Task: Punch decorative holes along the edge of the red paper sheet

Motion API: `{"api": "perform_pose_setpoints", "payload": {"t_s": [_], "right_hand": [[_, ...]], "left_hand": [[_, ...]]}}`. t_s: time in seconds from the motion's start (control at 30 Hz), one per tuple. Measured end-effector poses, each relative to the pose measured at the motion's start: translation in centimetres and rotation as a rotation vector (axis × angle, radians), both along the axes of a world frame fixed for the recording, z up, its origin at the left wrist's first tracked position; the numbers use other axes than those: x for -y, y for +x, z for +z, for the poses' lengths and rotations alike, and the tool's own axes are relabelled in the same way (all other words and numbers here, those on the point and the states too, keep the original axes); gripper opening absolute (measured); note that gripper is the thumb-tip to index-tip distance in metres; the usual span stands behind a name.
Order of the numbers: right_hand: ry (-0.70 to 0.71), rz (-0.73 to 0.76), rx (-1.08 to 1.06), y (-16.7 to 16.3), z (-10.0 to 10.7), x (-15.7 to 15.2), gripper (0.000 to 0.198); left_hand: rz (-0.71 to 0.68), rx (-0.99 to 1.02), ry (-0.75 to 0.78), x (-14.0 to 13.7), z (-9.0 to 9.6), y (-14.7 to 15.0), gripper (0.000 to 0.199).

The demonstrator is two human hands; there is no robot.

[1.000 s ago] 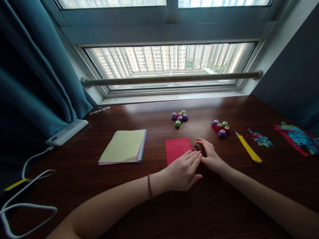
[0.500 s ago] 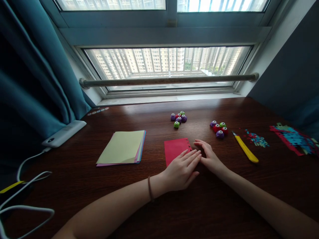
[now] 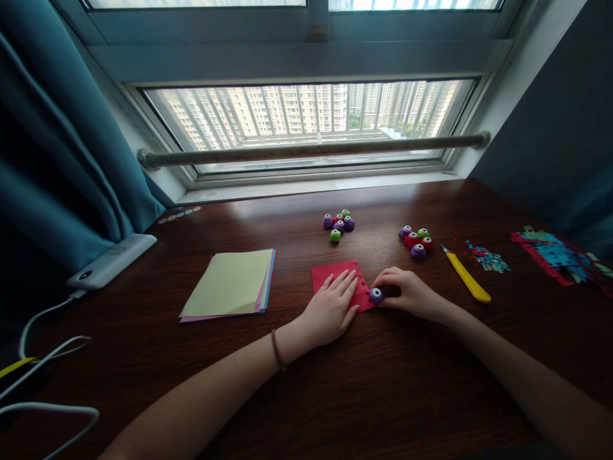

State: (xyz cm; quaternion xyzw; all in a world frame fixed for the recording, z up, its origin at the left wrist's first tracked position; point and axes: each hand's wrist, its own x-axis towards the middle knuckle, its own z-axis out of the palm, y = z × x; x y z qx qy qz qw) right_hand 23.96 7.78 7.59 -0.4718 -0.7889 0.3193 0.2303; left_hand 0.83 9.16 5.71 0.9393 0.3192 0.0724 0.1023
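A red paper sheet (image 3: 332,271) lies flat on the dark wooden table (image 3: 393,383), with a row of small punched holes along its right edge. My left hand (image 3: 331,308) rests flat on the sheet, fingers spread, pressing it down. At the sheet's lower right edge my right hand (image 3: 409,294) grips a small purple punch (image 3: 376,294), which sits on that edge of the paper.
A stack of coloured paper (image 3: 233,282) lies to the left. Two clusters of small punches (image 3: 338,224) (image 3: 416,241) sit behind. A yellow utility knife (image 3: 465,276), paper scraps (image 3: 486,258) and punched strips (image 3: 555,253) lie right. A white device (image 3: 111,260) with cables sits far left.
My left hand slid left and up onto the red sheet, uncovering the purple punch. My right hand now holds that punch at the sheet's edge. The view has shifted slightly.
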Motion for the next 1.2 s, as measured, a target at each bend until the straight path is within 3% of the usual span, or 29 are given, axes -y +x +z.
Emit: {"api": "perform_pose_setpoints", "payload": {"t_s": [0.2, 0.3, 0.37, 0.47, 0.53, 0.63, 0.8, 0.9, 1.0, 1.2], "right_hand": [[-0.319, -0.262, -0.346, 3.2, 0.3, -1.9, 0.04], [-0.358, -0.394, -0.443, 5.1, -0.3, -2.7, 0.046], [-0.289, -0.475, -0.354, 6.2, -0.7, -3.0, 0.048], [-0.096, -0.545, -0.056, 7.7, -0.9, -3.4, 0.044], [0.021, -0.529, 0.079, 8.3, -0.8, -3.4, 0.038], [0.117, -0.479, 0.12, 9.0, -0.8, -3.6, 0.031], [0.168, -0.547, 0.069, 10.9, -1.0, -3.9, 0.036], [0.095, -0.578, 0.042, 12.7, -0.7, -3.8, 0.04], [0.054, -0.562, 0.155, 14.2, -0.4, -3.6, 0.037], [0.238, -0.512, 0.265, 13.5, -1.6, -3.8, 0.033]], "left_hand": [[-0.002, -0.006, 0.002, 0.2, 0.1, 0.0, 0.054], [-0.004, -0.007, 0.007, 0.2, 0.1, 0.0, 0.053], [-0.011, -0.014, 0.018, 0.2, 0.1, -0.1, 0.053], [-0.021, -0.025, 0.028, 0.2, 0.2, -0.2, 0.055], [-0.023, -0.029, 0.027, 0.2, 0.2, -0.2, 0.056], [-0.022, -0.033, 0.026, 0.2, 0.1, -0.1, 0.056], [-0.017, -0.035, 0.027, 0.2, 0.0, -0.1, 0.056], [-0.013, -0.033, 0.029, 0.3, -0.1, -0.1, 0.056], [-0.006, -0.026, 0.036, 0.3, -0.1, 0.0, 0.055], [-0.006, -0.021, 0.047, 0.2, -0.2, -0.1, 0.055]]}}
